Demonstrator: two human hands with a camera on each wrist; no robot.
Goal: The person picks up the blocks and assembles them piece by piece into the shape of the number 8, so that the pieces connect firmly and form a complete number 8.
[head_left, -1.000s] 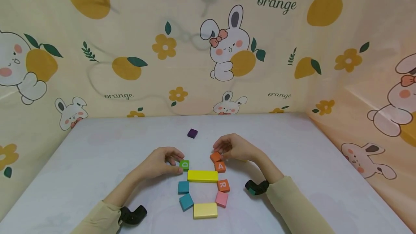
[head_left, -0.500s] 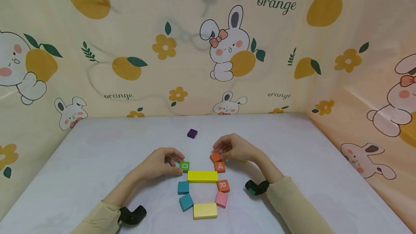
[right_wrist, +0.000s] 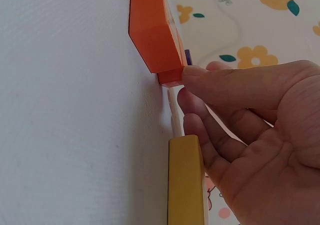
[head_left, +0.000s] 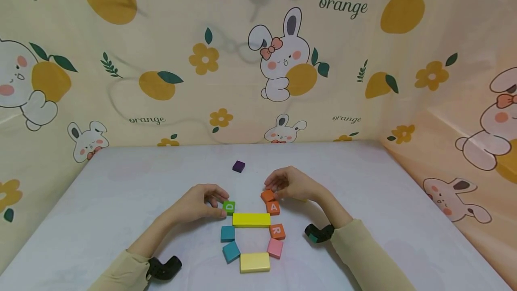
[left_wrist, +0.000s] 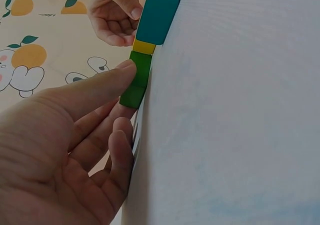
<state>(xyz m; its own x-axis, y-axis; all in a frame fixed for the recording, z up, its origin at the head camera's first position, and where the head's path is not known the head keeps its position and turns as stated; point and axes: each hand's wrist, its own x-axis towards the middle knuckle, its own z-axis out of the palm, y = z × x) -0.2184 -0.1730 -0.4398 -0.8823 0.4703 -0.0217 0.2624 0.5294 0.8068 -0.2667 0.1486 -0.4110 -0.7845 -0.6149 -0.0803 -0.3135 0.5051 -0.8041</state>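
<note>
My left hand (head_left: 198,205) pinches the green letter block (head_left: 228,207) between thumb and fingers, at the left end of the long yellow block (head_left: 251,220). In the left wrist view, the thumb lies against the near face of that block and a finger is behind it. Across from it, my right hand (head_left: 298,184) pinches a plain orange block (head_left: 267,196), which sits at the back corner of the orange block lettered A (head_left: 273,208). The right wrist view shows the thumb on the orange block's edge, the other fingers loosely curled below.
Nearer me, two teal blocks (head_left: 227,234), an orange R block (head_left: 277,231), a pink block (head_left: 275,248) and a pale yellow block (head_left: 255,262) form a ring with the long yellow one. A purple block (head_left: 238,166) lies farther back. Another yellow block (right_wrist: 186,180) lies beside my right hand.
</note>
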